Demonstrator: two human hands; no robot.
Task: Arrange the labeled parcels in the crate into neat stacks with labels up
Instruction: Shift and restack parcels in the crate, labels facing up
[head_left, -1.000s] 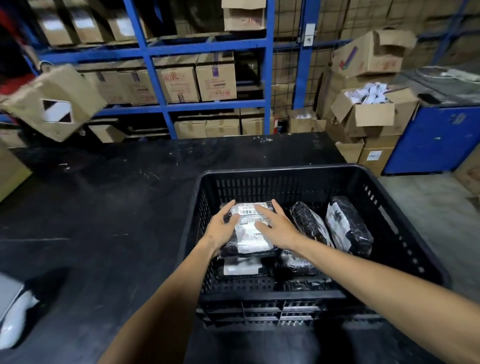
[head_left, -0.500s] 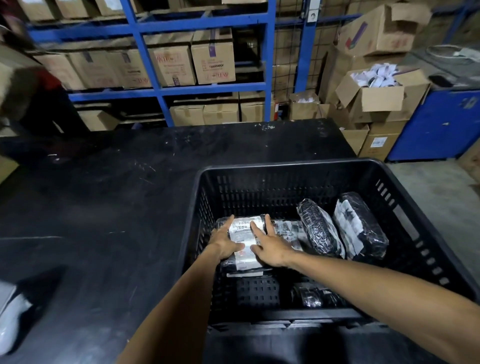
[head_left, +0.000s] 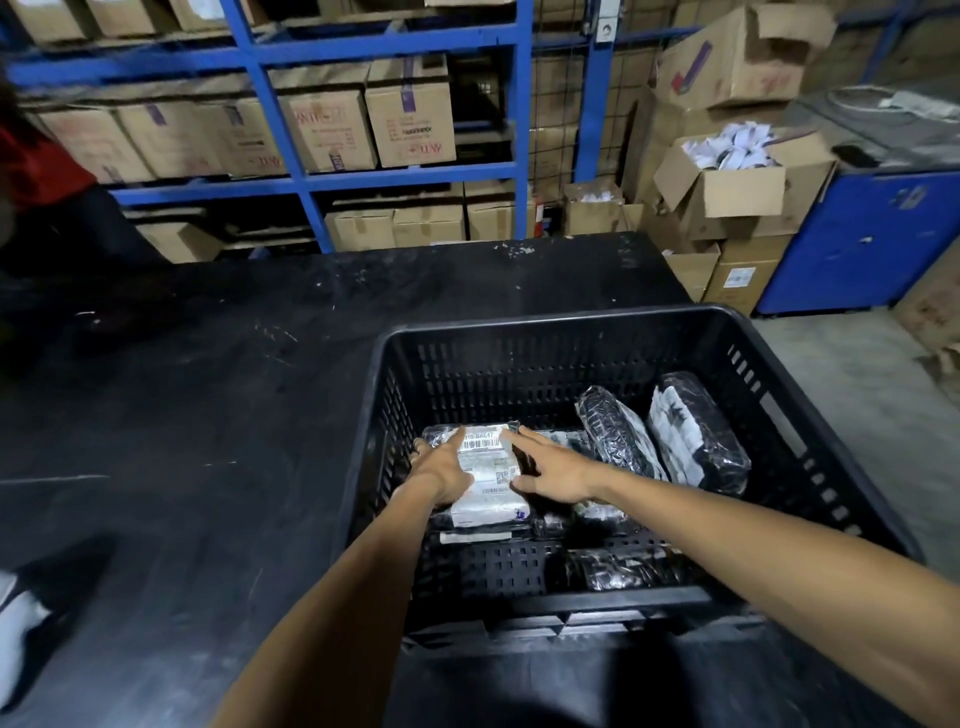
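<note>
1. The left hand (head_left: 441, 470) lies flat on the left edge of the top parcel (head_left: 488, 475), fingers spread and pressing, not curled round anything; that parcel sits label up on a low stack against the left wall of the crate (head_left: 545, 322), itself on the black table (head_left: 182, 415); if the palm pushes sideways as it squares the stack, the glossy wrap could slide and leave the pile skewed.
2. A white edge (head_left: 475, 538) pokes out below the top parcel on the near side; I judge the stack is not yet flush, and more weight added on top could make it lean toward the bare crate floor in front.
3. The right hand (head_left: 558, 475) rests open on the right edge of the same parcel, index finger stretched across the label, gripping nothing; its forearm crosses low over a crumpled parcel (head_left: 618, 569) near the front wall, and a careless lift could drag that one along.
4. Further right, 2 wrapped parcels (head_left: 615, 434) (head_left: 698, 441) stand tilted on edge, the right one leaning toward the right wall; their labels face sideways, not up; pulling 1 out may topple the other flat with its label down, costing an extra flip.
</note>
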